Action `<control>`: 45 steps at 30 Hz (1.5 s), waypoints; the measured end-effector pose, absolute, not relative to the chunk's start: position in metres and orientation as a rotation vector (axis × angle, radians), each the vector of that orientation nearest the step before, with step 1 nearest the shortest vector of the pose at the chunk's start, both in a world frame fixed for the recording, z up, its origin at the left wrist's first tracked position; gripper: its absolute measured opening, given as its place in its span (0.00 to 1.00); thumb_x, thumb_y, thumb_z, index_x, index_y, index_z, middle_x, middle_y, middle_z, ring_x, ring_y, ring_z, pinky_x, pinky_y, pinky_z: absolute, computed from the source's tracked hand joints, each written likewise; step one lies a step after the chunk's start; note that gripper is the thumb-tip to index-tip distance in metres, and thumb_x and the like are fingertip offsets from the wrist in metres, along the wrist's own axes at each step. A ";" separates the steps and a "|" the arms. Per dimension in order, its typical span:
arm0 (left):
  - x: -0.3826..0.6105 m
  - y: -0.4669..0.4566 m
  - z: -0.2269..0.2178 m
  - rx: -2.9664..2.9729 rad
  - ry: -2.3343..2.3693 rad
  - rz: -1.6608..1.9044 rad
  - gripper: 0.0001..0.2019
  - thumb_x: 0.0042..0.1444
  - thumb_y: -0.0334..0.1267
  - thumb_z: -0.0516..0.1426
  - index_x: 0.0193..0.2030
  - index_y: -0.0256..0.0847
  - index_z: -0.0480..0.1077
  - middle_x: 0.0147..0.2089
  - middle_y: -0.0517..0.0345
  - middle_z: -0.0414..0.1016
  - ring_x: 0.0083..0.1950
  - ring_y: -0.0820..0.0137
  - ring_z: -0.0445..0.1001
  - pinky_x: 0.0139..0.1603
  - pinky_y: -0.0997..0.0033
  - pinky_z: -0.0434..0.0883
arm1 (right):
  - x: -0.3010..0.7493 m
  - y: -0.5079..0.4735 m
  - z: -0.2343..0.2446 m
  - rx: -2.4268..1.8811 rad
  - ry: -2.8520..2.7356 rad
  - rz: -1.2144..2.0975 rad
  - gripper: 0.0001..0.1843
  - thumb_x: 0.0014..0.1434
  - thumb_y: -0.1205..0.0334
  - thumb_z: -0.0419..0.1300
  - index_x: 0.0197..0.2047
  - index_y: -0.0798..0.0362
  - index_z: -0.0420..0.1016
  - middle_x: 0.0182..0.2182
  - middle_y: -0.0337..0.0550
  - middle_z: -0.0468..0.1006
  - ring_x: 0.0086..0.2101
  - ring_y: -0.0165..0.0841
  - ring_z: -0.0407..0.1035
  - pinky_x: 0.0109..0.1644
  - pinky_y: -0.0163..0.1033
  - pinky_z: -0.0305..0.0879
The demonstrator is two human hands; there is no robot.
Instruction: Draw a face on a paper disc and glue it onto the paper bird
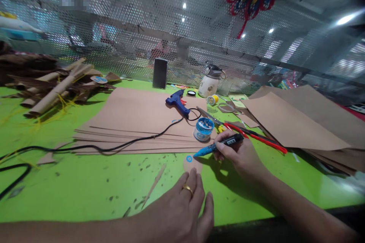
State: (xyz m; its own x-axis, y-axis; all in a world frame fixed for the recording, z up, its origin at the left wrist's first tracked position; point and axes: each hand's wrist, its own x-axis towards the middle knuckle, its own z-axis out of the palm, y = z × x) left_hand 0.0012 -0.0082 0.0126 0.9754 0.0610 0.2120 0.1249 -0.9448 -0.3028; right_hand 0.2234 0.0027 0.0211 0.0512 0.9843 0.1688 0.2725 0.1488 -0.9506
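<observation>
My right hand (239,155) grips a blue paint marker (209,149), its blue tip pointing left, close to a small round piece of brown paper (188,166). A blue ring with a dot shows near the top of that disc. Fingertips of my left hand (189,201), which wears a gold ring, rest on the disc's lower edge with the fingers stretched out. Just beyond the marker stands an uncapped jar of blue paint (203,129). Red-handled scissors (256,136) lie behind my right hand.
A blue glue gun (178,103) lies on stacked brown paper (134,110), its black cord (114,147) running left. More brown sheets (293,121) are piled right, rolled paper (57,93) with yellow string left. A bottle (209,81) and a black box (160,73) stand behind.
</observation>
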 end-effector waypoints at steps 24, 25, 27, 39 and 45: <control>-0.001 -0.015 0.017 -2.763 -0.188 -0.278 0.19 0.61 0.30 0.48 0.56 0.22 0.62 0.54 0.23 0.70 0.60 0.43 0.67 0.57 0.46 0.67 | 0.220 0.002 0.023 -1.350 -1.447 0.854 0.08 0.58 0.58 0.60 0.33 0.53 0.68 0.19 0.36 0.73 0.21 0.28 0.66 0.27 0.36 0.64; -0.001 -0.015 0.018 -2.758 -0.187 -0.278 0.19 0.61 0.30 0.48 0.56 0.23 0.62 0.54 0.23 0.70 0.60 0.43 0.67 0.57 0.46 0.67 | 0.219 0.002 0.023 -1.363 -1.456 0.855 0.08 0.59 0.58 0.60 0.33 0.53 0.68 0.20 0.37 0.73 0.21 0.28 0.66 0.27 0.36 0.64; -0.001 -0.015 0.018 -2.757 -0.201 -0.288 0.18 0.61 0.30 0.48 0.56 0.23 0.63 0.54 0.23 0.70 0.60 0.44 0.67 0.57 0.45 0.67 | 0.219 0.002 0.023 -1.381 -1.468 0.858 0.08 0.58 0.58 0.60 0.33 0.53 0.69 0.19 0.37 0.73 0.21 0.29 0.66 0.27 0.36 0.64; 0.001 -0.013 0.015 -2.793 -0.204 -0.299 0.18 0.62 0.29 0.48 0.57 0.23 0.63 0.54 0.24 0.70 0.60 0.44 0.67 0.57 0.46 0.67 | 0.218 0.003 0.023 -1.324 -1.391 0.850 0.08 0.57 0.58 0.61 0.32 0.53 0.69 0.19 0.36 0.73 0.21 0.30 0.67 0.27 0.37 0.64; 0.000 -0.014 0.014 -2.797 -0.224 -0.317 0.18 0.61 0.30 0.49 0.57 0.24 0.63 0.54 0.25 0.70 0.60 0.46 0.67 0.58 0.47 0.66 | 0.217 0.002 0.022 -1.345 -1.441 0.841 0.07 0.57 0.60 0.60 0.32 0.53 0.68 0.19 0.36 0.72 0.21 0.29 0.66 0.27 0.37 0.64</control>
